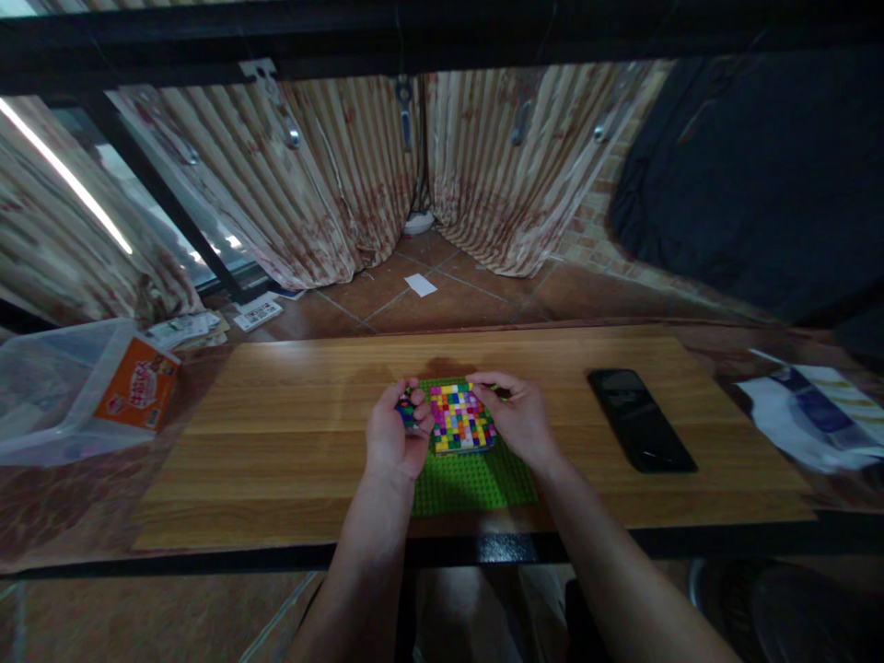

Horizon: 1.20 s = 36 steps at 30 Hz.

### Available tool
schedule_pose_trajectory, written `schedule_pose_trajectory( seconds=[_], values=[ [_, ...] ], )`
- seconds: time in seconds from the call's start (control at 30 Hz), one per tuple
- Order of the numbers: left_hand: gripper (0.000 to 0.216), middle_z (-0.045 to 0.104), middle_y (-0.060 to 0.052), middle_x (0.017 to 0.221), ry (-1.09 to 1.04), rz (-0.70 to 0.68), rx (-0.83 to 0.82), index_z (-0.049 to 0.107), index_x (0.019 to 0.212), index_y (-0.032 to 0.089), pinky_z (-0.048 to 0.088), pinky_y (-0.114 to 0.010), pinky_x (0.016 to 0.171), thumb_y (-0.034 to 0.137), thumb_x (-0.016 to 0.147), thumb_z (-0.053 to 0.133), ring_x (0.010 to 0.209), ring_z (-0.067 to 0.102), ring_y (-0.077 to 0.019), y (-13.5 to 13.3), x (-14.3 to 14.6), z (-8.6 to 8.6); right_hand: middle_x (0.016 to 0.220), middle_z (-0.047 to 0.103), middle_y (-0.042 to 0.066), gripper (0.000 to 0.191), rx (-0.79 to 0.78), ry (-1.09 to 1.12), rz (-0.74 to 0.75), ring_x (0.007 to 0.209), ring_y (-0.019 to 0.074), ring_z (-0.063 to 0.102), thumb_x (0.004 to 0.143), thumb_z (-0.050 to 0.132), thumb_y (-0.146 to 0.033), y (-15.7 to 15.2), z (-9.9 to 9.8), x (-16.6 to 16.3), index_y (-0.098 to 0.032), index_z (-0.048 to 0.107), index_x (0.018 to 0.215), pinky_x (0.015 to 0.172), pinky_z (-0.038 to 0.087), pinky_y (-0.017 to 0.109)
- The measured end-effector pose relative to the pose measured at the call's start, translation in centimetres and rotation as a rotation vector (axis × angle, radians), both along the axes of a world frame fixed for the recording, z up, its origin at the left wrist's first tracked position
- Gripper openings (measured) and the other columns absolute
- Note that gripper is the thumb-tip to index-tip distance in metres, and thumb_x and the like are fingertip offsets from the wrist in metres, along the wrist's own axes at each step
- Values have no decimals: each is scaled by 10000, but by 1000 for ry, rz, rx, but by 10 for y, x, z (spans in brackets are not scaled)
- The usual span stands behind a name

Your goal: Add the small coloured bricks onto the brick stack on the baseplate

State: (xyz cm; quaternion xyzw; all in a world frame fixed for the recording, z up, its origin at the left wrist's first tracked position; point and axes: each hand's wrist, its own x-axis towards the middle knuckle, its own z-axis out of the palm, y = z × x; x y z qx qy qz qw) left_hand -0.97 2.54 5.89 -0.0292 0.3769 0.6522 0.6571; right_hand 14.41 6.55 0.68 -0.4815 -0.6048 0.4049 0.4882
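Note:
A green studded baseplate (476, 479) lies flat on the wooden table (290, 442) in front of me. On its far half sits a block of many small coloured bricks (461, 419), yellow, pink, red and blue among them. My left hand (395, 433) is curled at the block's left edge, fingers closed on a few small bricks. My right hand (519, 414) grips the block's right and far edge with bent fingers.
A black phone (640, 419) lies flat to the right of the baseplate. A clear plastic bin (65, 387) with an orange label stands at the left end. White and blue bags (808, 410) lie at far right. Curtains and tiled floor are beyond the table.

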Motion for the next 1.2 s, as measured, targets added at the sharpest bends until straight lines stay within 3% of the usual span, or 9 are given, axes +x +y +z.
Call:
schedule_pose_trajectory(
  seconds=[0.33, 0.5, 1.2],
  values=[
    [161, 423, 46, 544, 3, -1, 6, 544, 753, 137, 262, -150, 360, 119, 887, 458, 386, 351, -46, 1, 0, -3, 803, 784, 18, 157, -197, 346, -57, 775, 193, 702, 589, 794, -287, 5, -2, -6, -241, 778, 739, 776, 554, 352],
    [164, 422, 48, 541, 2, -6, 9, 541, 752, 137, 257, -150, 362, 123, 892, 456, 388, 348, -44, 1, 0, -3, 782, 774, 13, 198, -279, 469, -29, 760, 186, 693, 557, 806, -250, 6, -3, -6, -245, 772, 752, 763, 542, 348],
    [85, 434, 45, 551, 75, -12, 19, 594, 798, 119, 232, -139, 350, 146, 855, 537, 395, 343, -38, 0, 2, -3, 805, 759, 21, 276, -290, 489, 13, 730, 169, 674, 586, 779, -260, 8, -11, -7, -228, 756, 859, 742, 538, 336]
  ],
)
